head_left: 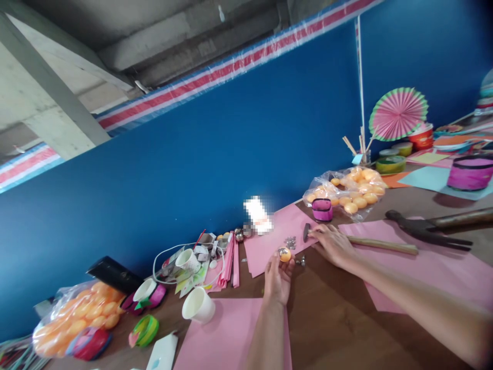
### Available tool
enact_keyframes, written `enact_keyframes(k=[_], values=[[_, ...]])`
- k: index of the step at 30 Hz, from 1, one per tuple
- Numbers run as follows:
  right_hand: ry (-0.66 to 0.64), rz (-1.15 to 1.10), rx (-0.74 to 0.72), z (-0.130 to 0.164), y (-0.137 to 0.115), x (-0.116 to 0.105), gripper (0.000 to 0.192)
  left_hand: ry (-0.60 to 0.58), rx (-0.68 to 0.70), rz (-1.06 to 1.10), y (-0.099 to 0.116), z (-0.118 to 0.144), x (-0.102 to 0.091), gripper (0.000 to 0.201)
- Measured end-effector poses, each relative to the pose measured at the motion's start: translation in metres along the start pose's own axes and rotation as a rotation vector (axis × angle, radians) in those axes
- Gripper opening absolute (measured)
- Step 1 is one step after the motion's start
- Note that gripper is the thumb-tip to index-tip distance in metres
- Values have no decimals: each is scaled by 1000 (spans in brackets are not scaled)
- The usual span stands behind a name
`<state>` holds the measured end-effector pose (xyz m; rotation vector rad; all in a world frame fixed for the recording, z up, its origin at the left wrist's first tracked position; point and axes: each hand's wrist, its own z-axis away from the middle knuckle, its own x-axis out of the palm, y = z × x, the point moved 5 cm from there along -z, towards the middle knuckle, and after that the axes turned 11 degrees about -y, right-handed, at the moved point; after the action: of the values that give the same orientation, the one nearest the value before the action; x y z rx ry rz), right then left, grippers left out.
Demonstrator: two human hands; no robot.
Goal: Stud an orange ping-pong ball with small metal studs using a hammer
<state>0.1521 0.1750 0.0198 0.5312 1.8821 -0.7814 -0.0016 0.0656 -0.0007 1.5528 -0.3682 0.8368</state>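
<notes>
In my left hand (279, 280) is an orange ping-pong ball half (285, 255), held between thumb and fingertips, with small silvery pieces showing in it. A little heap of shiny metal bits (290, 241) lies just beyond it on a pink paper sheet (265, 252), and a few more metal bits (303, 261) are to its right on the table. My right hand (333, 244) is closed around the neck of a small hammer (385, 244), close to its dark head. The wooden handle sticks out to the right, resting over another pink sheet (431, 272).
A larger claw hammer (427, 228) lies at the right. Bags of orange balls stand at the back (358, 190) and left (84, 313). A white paper cup (198, 306), green tape roll (146, 330) and cluttered scraps (208, 262) are on the left. A blue partition (192, 169) borders the table.
</notes>
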Motion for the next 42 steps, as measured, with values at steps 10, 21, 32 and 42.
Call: enact_keyframes(k=[10, 21, 32, 42], values=[[-10, -8, 10, 0, -1, -2, 23, -1, -3, -9, -1, -1, -1, 17], [3, -14, 9, 2, -2, -4, 27, -20, -2, -10, -2, -2, -3, 20], [115, 32, -6, 0, -5, -4, 56, -7, -1, -4, -2, -1, -2, 20], [-10, -9, -49, 0, -13, -8, 26, 3, -8, -8, -2, -1, -3, 19]])
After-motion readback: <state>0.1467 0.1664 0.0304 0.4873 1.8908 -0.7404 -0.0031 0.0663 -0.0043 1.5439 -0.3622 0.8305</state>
